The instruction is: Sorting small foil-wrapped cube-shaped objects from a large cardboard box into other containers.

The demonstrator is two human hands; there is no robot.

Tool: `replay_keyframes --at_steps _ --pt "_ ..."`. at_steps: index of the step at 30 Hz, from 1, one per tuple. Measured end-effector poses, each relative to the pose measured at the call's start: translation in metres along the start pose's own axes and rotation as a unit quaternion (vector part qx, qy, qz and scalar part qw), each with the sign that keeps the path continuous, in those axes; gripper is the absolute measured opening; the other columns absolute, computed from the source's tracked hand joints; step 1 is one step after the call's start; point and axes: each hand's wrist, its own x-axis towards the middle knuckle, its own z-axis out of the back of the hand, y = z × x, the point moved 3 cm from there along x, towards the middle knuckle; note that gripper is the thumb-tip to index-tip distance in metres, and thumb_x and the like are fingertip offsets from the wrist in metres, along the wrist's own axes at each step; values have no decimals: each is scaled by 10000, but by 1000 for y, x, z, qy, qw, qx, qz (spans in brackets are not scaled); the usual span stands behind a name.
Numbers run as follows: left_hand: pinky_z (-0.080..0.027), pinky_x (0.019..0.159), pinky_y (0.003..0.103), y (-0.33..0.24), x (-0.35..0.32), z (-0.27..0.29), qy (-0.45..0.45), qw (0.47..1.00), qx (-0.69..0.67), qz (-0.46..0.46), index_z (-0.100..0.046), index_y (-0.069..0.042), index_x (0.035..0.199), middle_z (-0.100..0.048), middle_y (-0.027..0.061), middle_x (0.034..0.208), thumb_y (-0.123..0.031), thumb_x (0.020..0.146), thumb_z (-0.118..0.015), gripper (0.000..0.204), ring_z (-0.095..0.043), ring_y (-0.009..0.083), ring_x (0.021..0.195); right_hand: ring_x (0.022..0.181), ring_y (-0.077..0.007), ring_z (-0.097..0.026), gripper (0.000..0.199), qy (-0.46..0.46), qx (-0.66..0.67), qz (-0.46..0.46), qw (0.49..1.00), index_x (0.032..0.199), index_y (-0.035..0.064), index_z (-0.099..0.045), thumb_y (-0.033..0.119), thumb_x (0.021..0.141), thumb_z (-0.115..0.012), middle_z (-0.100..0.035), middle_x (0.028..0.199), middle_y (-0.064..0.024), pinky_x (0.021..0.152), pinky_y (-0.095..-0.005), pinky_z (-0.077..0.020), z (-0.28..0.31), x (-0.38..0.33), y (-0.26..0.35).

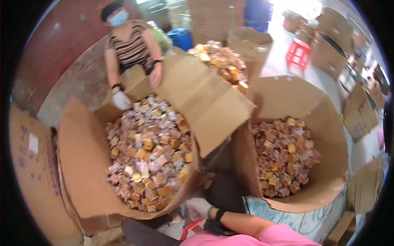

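Below my chin, my gloved left hand (200, 206) rests loosely, gripping nothing, beside the tilted snack-filled carton (82, 164); right hand unseen.

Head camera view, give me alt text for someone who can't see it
Two open cardboard boxes brim with small wrapped snack cakes. The wearer's white-gloved hand rests low between them, while another person's gloved hand reaches into the left box.

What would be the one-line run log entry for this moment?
left hand: gloved, near left carton of wrapped snacks | right hand: unseen | co-worker: opposite
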Motion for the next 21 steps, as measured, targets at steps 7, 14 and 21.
replay_keyframes --at_steps 7,14,21 --pt "-407 616 292 77 -42 47 -97 992 -73 45 -596 -111 891 -628 37 877 -363 881 -586 253 -564 134 747 673 -192 -570 249 57 -182 -15 981 825 27 -551 238 917 -459 -539 771 -80 627 -330 -499 8 4 2" --pt "-391 574 281 154 -86 80 -166 972 -113 123 -595 -115 851 -630 38 853 -355 871 -586 241 -566 128 718 600 -205 -557 104 105 -231 35 967 793 50 -534 140 844 -532 -512 708 -71 576 -331 -483 -5 13 -2" --pt "-374 532 270 211 -100 143 -141 976 12 163 -594 -120 811 -631 39 829 -348 862 -587 233 -568 122 689 522 -158 -472 185 68 -134 -27 988 705 73 -494 184 845 -541 -463 631 -44 499 -329 -456 -3 43 -30"
